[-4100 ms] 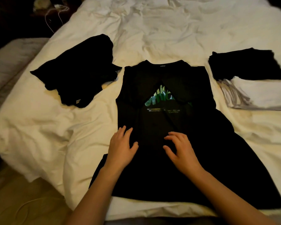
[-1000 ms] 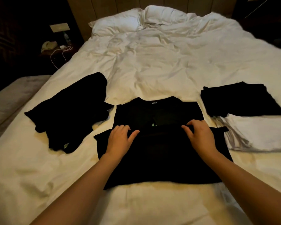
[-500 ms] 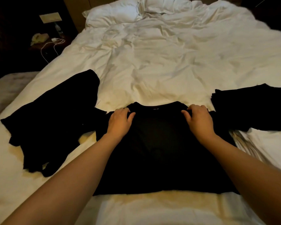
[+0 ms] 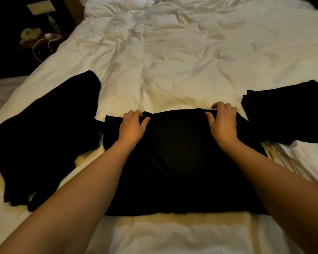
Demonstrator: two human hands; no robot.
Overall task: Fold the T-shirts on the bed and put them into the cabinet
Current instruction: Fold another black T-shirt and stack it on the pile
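Under your left hand and right hand lies the black shirt, folded over on the bed. Both hands sit at its far edge, fingers curled over the fold and thumbs spread on top, so each seems to pinch the doubled cloth rather than just press it. Left of your left hand a loose black shirt lies crumpled, just touching the folded one. Right of your right hand sits a folded dark stack, with pale folded cloth nearer you. No cabinet shows. Mind the slack: if you let go unevenly, the top layer may slide and skew the edges. Dragging leftward could catch the crumpled shirt and pull it along.
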